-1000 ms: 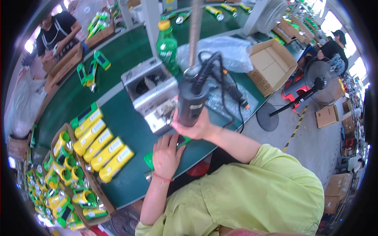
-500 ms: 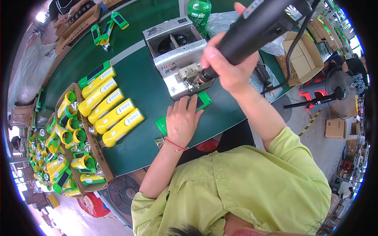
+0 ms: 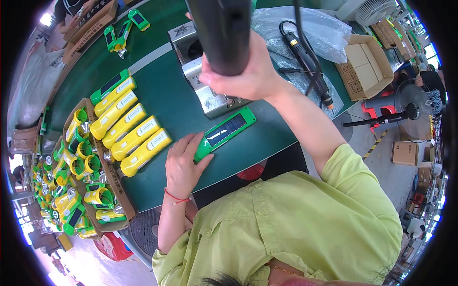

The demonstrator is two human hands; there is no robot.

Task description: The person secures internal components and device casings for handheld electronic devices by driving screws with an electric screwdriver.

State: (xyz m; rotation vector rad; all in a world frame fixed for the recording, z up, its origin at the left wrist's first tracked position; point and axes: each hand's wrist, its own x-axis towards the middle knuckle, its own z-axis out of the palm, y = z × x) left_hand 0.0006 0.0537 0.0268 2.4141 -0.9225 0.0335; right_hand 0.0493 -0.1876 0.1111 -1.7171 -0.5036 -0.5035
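- Fingers of the left hand [image 3: 182,164] lie flat and spread on the green bench [image 3: 167,95], their tips touching the near end of the green torch casing [image 3: 225,133]; the hand is open, pressing rather than gripping.
- The casing lies face up, its dark panel showing, just in front of the metal fixture box [image 3: 202,81] and well apart from the row of yellow torches [image 3: 129,128] to the left.
- The right hand [image 3: 245,76] is closed around the black barrel of the powered screwdriver [image 3: 222,33], held high above the bench with the forearm rising steeply from the elbow; the driver's tip is hidden behind the hand, so I cannot tell where it points.
- Doing this well, as I judge it, means pinning the casing so it cannot slide or turn, with the fingertips kept off its far end.
- The tool should be kept upright and brought straight down, not at a slant, since a tilted bit may skip off the plastic.
- A second driver [image 3: 305,62] lies on the plastic sheet to the right, untouched.
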